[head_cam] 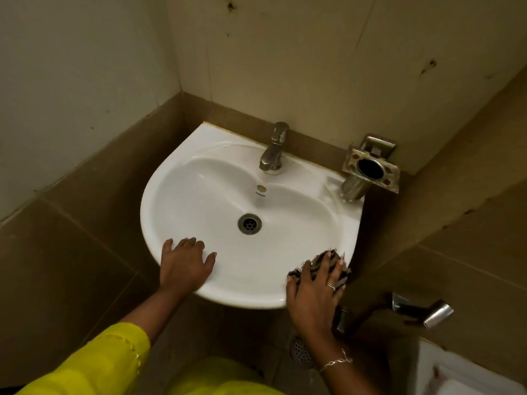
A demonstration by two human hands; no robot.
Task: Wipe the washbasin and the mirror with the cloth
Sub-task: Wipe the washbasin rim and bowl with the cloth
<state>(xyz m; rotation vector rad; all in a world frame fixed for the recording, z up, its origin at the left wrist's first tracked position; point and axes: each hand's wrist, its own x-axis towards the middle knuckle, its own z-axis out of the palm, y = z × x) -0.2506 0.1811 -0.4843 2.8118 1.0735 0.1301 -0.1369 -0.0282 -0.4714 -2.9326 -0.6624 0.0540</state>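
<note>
Head view: looks down on a white basin (pixel 199 195) in a tiled corner, with the tap (pixel 273 151) at the far edge and the drain (pixel 249 223) in the middle. Left hand (pixel 185 263) flat on the near-left rim, fingers spread, released, holding nothing. Right hand (pixel 316 283) on the near-right rim, fingers straight, pressing the striped cloth (pixel 317 263) down. Metal holder (pixel 370 169) at the far-right corner.
</note>
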